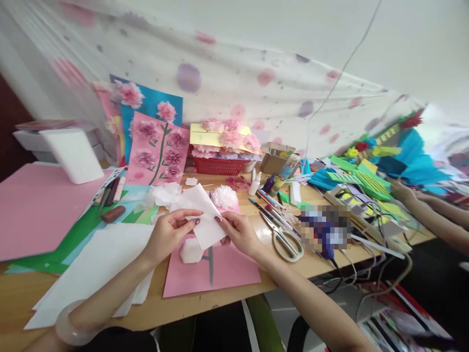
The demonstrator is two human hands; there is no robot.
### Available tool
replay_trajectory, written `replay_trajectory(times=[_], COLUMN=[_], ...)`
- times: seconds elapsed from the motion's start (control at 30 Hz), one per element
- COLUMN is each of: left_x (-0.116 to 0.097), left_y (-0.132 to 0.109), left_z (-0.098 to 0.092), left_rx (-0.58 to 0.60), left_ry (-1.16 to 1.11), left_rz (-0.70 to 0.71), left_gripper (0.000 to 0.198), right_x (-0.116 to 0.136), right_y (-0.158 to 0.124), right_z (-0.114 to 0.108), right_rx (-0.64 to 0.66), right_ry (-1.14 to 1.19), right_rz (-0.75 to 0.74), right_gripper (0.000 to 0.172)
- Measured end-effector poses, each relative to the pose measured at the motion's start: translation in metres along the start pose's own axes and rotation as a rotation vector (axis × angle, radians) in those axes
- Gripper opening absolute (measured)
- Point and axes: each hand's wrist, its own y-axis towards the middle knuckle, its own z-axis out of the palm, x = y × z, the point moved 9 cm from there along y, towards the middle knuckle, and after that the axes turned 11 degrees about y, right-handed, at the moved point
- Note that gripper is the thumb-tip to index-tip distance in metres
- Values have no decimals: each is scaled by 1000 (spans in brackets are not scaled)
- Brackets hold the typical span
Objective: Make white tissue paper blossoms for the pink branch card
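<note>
A folded white paper (205, 212) is held up between both hands. My left hand (170, 232) pinches its left edge with thumb and fingers. On its right side, my right hand (240, 233) grips it between thumb and fingers. Beneath the hands lies a pink sheet (234, 269) with a grey painted stem. A small white paper piece (191, 251) rests on that sheet, below the held paper. Behind the right hand sits a white fluffy paper flower (224, 196) at the sheet's far end.
Scissors (287, 242) and pens lie to the right, near a glue gun (327, 244) with cables. White sheets (98, 264) are stacked at left. Pink flower pictures (157, 149) and a red basket (220, 166) stand behind. Another person's hands (406, 193) are at far right.
</note>
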Motion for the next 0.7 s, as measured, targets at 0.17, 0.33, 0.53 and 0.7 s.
replay_trajectory(times=[0.17, 0.33, 0.53, 0.7], left_x=[-8, -3, 11, 17], left_y=[-6, -17, -11, -1], left_z=[11, 37, 20, 5], left_rx=[114, 322, 169, 72], left_ry=[-40, -81, -56, -173], left_rz=[48, 33, -74, -66], left_gripper=[28, 28, 33, 40], right_x=[1, -1, 31, 62], right_y=[-41, -51, -52, -99], right_z=[-17, -9, -16, -96], right_rx=[-44, -91, -61, -504], right_ry=[-30, 17, -379, -897], right_rz=[80, 93, -59, -142], right_gripper=[34, 34, 31, 23])
